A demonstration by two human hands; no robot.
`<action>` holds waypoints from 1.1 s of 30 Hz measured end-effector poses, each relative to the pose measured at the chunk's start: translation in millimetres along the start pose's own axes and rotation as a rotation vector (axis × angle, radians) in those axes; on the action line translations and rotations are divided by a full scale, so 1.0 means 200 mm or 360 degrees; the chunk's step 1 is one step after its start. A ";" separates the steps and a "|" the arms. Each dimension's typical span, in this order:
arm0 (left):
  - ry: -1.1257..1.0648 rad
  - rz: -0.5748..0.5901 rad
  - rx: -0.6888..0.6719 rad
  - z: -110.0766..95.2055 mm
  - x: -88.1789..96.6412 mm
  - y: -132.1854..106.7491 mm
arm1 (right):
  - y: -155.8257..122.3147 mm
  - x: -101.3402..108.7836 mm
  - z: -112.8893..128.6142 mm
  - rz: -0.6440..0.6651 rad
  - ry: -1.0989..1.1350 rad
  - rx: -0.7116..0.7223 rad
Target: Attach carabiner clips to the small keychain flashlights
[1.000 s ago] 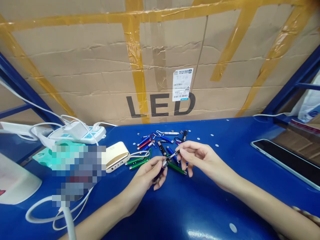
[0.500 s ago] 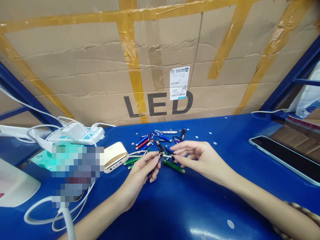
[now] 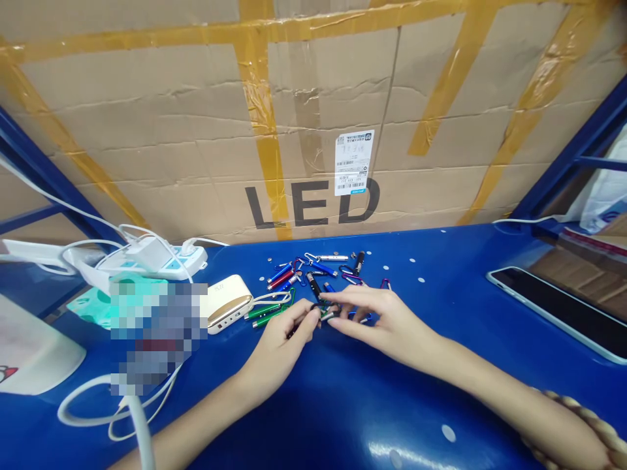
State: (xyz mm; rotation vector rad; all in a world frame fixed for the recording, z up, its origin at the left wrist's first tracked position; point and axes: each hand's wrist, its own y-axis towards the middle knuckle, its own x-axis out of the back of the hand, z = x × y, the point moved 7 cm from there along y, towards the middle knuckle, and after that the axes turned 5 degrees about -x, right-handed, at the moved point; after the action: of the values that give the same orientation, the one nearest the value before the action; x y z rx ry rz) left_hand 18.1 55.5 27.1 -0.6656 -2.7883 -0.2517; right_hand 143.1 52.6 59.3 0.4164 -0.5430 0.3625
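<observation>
My left hand (image 3: pixel 287 333) is closed in a pinch on a small dark keychain flashlight, its body mostly hidden by the fingers. At the fingertips a dark ring or clip shows. My right hand (image 3: pixel 379 316) meets it from the right, thumb and fingers closed around a small silver piece (image 3: pixel 329 316); its index finger reaches over the top. Just behind the hands lies a heap of small keychain flashlights with clips: a black one (image 3: pixel 313 286), a red one (image 3: pixel 280 281), a silver one (image 3: pixel 334 258) and green ones (image 3: pixel 264 312). Another black flashlight (image 3: pixel 360 262) rests at the heap's right.
A cream power bank (image 3: pixel 229 300) with a cable is left of the heap. Farther left are a white power strip (image 3: pixel 161 261), a teal packet (image 3: pixel 93 303) and a white cup (image 3: pixel 39 346). A phone (image 3: pixel 563 307) lies at right. A large cardboard box (image 3: pixel 196 163) stands behind.
My right hand has shifted slightly down and closer to the left fingertips. The green flashlight that lay below the hands no longer shows there. The view has moved slightly.
</observation>
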 end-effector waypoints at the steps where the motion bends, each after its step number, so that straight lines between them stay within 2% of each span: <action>1: 0.0127 -0.0014 -0.0049 -0.01 0.01 0.00 | -0.01 -0.01 0.02 -0.0024 -0.0122 0.0130; 3: 0.0382 -0.0026 -0.0131 -0.03 0.01 -0.01 | -0.03 -0.03 0.05 -0.0053 -0.0280 0.0310; 7: 0.0743 -0.0113 -0.0171 -0.03 0.04 -0.01 | -0.05 -0.03 0.06 -0.0097 -0.0436 0.0421; 11: 0.0965 -0.0132 -0.0226 -0.04 0.04 -0.02 | -0.06 -0.05 0.10 -0.0139 -0.0836 0.0589; 17: 0.1372 -0.0129 -0.0297 -0.04 0.02 -0.02 | -0.07 -0.12 0.08 -0.0076 -0.1111 0.0543; 23: 0.1369 0.0010 -0.0289 0.00 0.00 -0.01 | -0.07 -0.16 0.06 -0.0031 -0.1149 0.0647; 29: 0.1249 -0.0020 -0.0263 0.00 0.00 -0.01 | -0.06 -0.15 0.06 -0.0106 -0.1001 0.0687; 33: 0.1225 0.0011 -0.0212 0.01 -0.01 -0.02 | -0.07 -0.14 0.05 -0.0118 -0.0939 0.0635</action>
State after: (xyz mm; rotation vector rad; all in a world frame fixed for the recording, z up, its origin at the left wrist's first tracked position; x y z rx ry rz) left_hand 17.1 52.2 23.7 -0.4696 -2.0421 -0.5599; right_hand 121.7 30.6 47.1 0.9407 -1.0319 0.2727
